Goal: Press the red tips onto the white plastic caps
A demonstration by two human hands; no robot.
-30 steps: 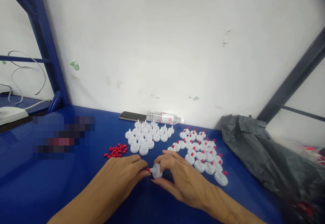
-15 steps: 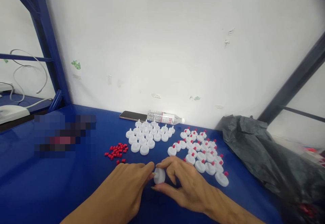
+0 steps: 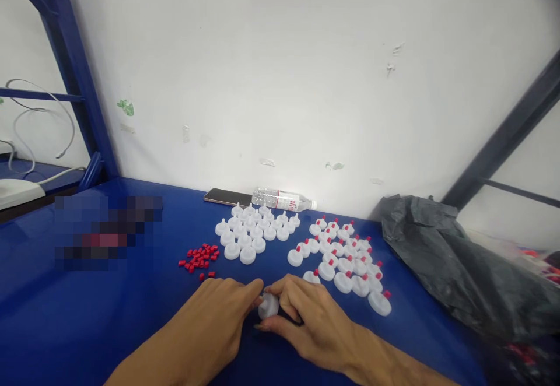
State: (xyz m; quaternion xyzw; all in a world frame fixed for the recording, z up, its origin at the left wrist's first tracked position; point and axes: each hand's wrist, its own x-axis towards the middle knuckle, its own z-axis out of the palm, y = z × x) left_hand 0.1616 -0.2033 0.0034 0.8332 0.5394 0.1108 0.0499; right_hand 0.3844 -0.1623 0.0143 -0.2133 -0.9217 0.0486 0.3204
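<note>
My right hand (image 3: 308,319) grips a white round plastic cap with a nozzle (image 3: 268,306) by its rim, between thumb and fingers. Close against it, my left hand (image 3: 223,310) is closed in a pinch at the nozzle end; whatever lies in its fingertips is hidden. Small red tip caps (image 3: 201,258) lie loose in a pile beyond my left hand. Behind them to the right stands a group of white nozzle caps (image 3: 247,254) with bare tips. Further right, beyond my right hand, are several white nozzle caps with red tips (image 3: 343,282).
At the wall lie a dark phone (image 3: 227,197) and a clear plastic bottle (image 3: 284,200) on its side. A dark grey plastic bag (image 3: 437,258) covers the right side of the blue table (image 3: 144,310). A blurred-out patch (image 3: 105,234) is at the left.
The held white cap has turned, its nozzle now pointing more upward, and sits slightly further left. Both hands keep their grip. The whole view has shifted a little.
</note>
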